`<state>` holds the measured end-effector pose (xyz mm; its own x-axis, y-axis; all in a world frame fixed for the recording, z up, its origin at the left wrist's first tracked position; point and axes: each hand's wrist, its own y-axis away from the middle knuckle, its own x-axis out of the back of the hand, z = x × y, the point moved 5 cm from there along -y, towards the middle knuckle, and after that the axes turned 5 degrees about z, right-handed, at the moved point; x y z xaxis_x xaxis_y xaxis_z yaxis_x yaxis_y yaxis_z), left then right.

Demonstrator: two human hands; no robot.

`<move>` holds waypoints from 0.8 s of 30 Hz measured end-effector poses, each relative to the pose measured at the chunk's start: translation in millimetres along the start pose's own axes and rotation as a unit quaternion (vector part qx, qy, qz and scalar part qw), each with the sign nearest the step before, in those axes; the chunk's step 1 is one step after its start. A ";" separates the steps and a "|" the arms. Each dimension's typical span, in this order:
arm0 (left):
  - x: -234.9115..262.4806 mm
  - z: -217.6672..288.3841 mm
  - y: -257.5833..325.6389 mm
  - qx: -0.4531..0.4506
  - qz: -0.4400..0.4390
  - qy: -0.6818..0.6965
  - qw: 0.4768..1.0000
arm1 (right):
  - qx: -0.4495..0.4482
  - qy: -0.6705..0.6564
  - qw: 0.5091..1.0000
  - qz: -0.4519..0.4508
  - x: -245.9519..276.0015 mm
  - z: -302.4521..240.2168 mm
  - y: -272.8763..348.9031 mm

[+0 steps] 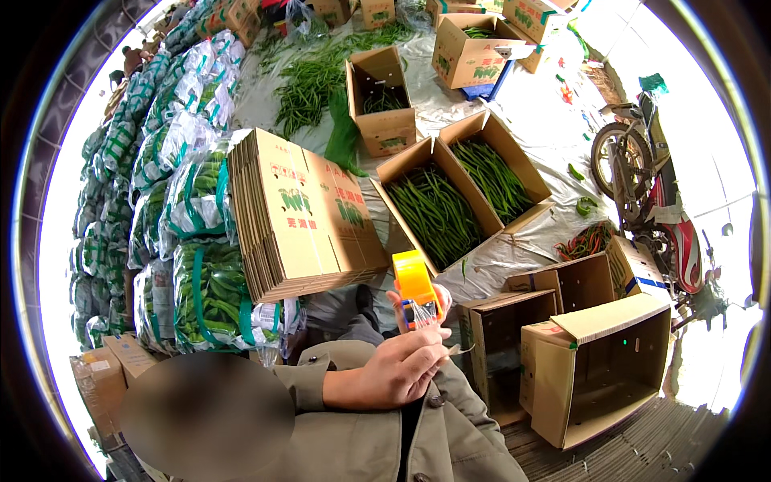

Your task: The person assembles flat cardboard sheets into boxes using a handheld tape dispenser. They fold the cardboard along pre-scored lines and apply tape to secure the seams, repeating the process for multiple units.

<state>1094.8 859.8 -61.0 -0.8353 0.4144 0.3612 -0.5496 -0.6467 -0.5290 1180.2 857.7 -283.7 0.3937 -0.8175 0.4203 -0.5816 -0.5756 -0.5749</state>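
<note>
The person is holding an orange tape dispenser [411, 269] upright in front of a buttoned coat [454, 426]. The right hand [446, 298], mostly hidden behind it, is clamping its fingers around the dispenser. The left hand [395, 371] is pressing its fingers together at the lower end, pinching a clear strip of tape [459, 351]. Just beyond, flattened cartons [309, 221] are standing stacked beside two open boxes [408, 163] that are holding long green peppers [434, 213].

Left fingers [422, 354] curled — right fingers [393, 298] half-hidden
</note>
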 end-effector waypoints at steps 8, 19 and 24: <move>-2.7 -11.8 -10.7 0.044 0.035 -0.017 0.998 | 0.059 0.058 0.997 0.008 3.4 -37.8 -19.8; 75.5 -67.4 19.8 0.237 0.262 0.030 0.935 | 0.124 0.041 0.987 -0.093 3.1 -44.8 -25.8; 53.2 -69.4 14.2 0.111 0.166 -0.120 0.972 | 0.074 0.064 0.980 -0.173 -25.5 -30.5 5.7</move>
<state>1041.6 917.1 -102.6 -0.9242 0.0151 0.3817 -0.2110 -0.8531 -0.4771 1145.2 875.8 -276.2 0.4509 -0.5698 0.6870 -0.3161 -0.8217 -0.4741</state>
